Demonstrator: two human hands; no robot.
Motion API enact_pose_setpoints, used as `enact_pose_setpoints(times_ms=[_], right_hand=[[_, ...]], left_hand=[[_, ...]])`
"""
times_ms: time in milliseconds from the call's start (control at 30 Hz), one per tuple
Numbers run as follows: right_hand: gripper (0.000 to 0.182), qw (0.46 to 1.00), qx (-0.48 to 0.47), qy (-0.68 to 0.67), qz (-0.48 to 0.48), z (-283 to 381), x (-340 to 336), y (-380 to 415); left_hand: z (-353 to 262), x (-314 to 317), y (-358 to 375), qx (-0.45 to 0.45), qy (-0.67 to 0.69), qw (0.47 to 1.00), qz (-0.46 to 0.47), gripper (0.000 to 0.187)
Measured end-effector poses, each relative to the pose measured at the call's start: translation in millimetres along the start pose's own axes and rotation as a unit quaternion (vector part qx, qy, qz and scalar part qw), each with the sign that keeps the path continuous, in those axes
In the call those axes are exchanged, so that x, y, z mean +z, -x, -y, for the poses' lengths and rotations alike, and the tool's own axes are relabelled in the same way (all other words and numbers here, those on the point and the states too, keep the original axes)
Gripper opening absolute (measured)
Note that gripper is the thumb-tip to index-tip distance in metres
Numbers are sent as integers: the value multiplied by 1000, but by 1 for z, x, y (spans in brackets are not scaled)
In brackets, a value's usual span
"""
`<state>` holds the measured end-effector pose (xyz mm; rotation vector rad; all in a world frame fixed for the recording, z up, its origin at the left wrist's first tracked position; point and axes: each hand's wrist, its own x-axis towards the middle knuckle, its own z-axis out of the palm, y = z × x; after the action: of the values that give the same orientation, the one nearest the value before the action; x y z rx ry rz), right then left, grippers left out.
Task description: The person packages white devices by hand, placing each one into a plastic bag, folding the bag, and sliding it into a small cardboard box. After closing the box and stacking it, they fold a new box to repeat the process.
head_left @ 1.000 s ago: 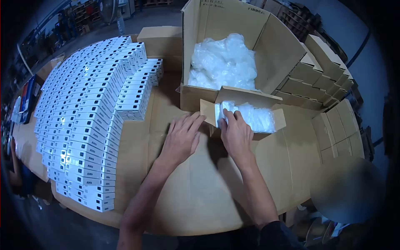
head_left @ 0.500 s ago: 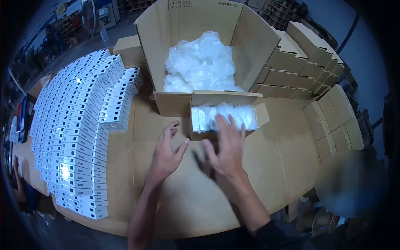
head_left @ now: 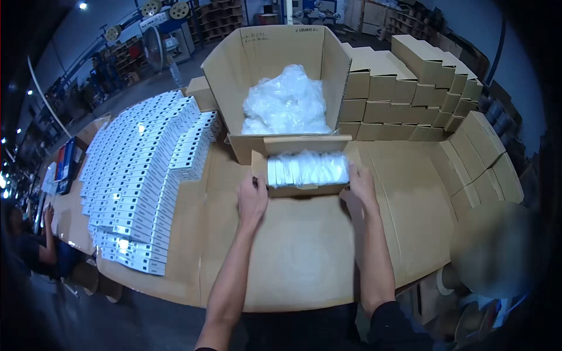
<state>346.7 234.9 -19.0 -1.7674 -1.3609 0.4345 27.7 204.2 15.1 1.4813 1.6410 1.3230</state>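
A small open cardboard box (head_left: 310,191) stands in front of me with its flaps up. Inside it is a tight row of white packets in clear plastic (head_left: 307,169). My left hand (head_left: 253,198) grips the box at its left end, fingers curled by the side flap. At the right end, my right hand (head_left: 363,186) holds the other side, its fingers partly hidden behind the edge. Right behind stands a large open carton (head_left: 249,64) with a heap of clear plastic bags (head_left: 285,102) in it.
Stacked white boxes with dark squares (head_left: 140,169) fill the table's left side. Folded-up cardboard boxes (head_left: 404,93) are piled at the back right, with more boxes (head_left: 483,149) at the right edge. Another person (head_left: 44,245) sits at the far left. A blurred round object (head_left: 494,248) is at lower right.
My hands have moved apart, from in front of the box and over its packets to its two ends, and now grip it. The view has tilted up.
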Motion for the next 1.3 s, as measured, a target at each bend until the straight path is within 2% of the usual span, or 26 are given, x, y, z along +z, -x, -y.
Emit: enact_pose_setpoints(times_ms=[67,167,200,233,300,400,467,500,533,633,733,767,800,833,867,900,933,1033,1067,1167,1200,1300], right_hand=[[58,999,-32,37,14,6,-15,22],[56,996,-52,4,69,24,-51,66],[51,995,-33,-16,91,32,-61,77],[47,993,-12,-34,114,41,-69,90],[44,989,7,-41,141,49,-76,107],[42,990,5,-21,139,50,-74,117],[43,992,2,-15,123,55,-77,120],[43,993,3,-9,118,57,-78,125],[43,994,14,-11,105,55,-75,129],[45,998,21,-12,66,52,-67,135],[48,999,5,-13,51,60,-70,145],[43,996,17,-19,86,61,-72,145],[39,992,28,-26,120,59,-76,143],[37,987,38,-33,154,58,-78,142],[38,975,24,-139,170,51,-76,145],[45,952,9,-243,185,40,-70,150],[57,917,-6,-345,198,34,-67,152],[95,920,-40,-297,251,30,-69,144],[102,926,-70,-241,283,25,-61,135],[104,930,-138,-185,287,17,-40,125],[105,929,-164,-163,287,19,-39,120],[105,943,-147,-89,285,26,-46,118]], left_hand=[[-29,-24,37,-66,-10,997,27,25],[-21,-48,75,-94,10,995,22,24],[-20,-60,79,-86,30,995,44,30],[-25,-69,78,17,-55,998,36,32],[-41,-84,60,220,-222,950,18,37],[-52,-99,-7,75,-205,937,274,49],[-35,-88,-37,-18,-97,928,360,54],[-19,-79,-44,-71,5,928,365,56],[-8,-72,-50,-123,105,918,363,58],[23,-31,-23,-171,163,953,191,63],[38,-5,7,-172,267,943,102,61],[46,0,11,-165,314,932,76,61],[48,1,13,-137,305,938,95,61],[50,0,16,-113,361,919,109,63],[52,-3,22,-91,416,897,121,64],[47,-7,31,-69,468,871,132,66],[40,-14,44,-40,460,877,135,80],[22,-35,91,54,430,889,147,120],[25,-42,100,44,376,908,180,139],[23,-40,104,132,115,959,221,139],[-11,-49,106,153,-90,968,176,138],[-21,-48,94,112,-108,962,225,140]])
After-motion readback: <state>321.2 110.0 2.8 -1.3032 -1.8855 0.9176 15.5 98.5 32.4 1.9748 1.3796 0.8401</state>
